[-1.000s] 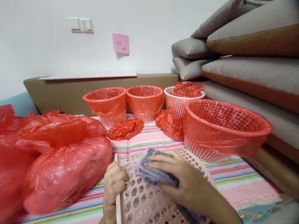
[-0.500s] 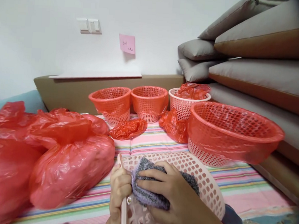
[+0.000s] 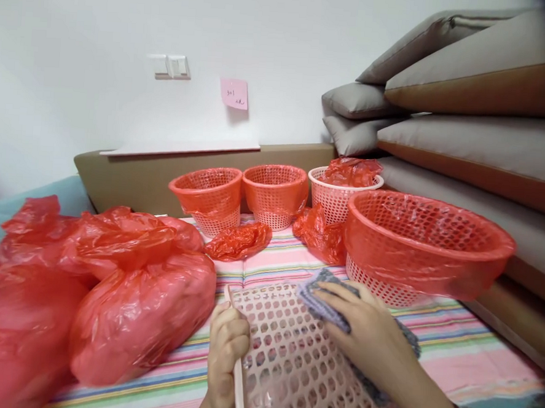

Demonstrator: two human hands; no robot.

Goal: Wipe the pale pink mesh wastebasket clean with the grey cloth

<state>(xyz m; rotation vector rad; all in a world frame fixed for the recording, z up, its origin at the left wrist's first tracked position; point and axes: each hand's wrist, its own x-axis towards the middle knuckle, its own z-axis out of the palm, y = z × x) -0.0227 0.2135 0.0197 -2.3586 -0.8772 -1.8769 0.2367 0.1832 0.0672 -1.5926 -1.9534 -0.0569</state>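
Held basket (image 3: 286,352): smooth pale plastic. Rag (image 3: 324,299): rough, matt cloth. Tied bags (image 3: 146,313): thin glossy plastic. Note (image 3: 234,94): matt paper. Striped sheet (image 3: 184,365): matt cloth. Wall (image 3: 282,38): smooth, matt.

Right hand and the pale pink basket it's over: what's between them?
A grey-and-purple cloth lies between the right hand and the pale pink basket; the head view shows it.

My bare left hand (image 3: 228,344) is closed in an upright fist, knuckles up. Apart from it, beyond its thumb side, my bare right hand (image 3: 362,314) lies palm down, fingers pointing toward the left, forearm slanting away behind.
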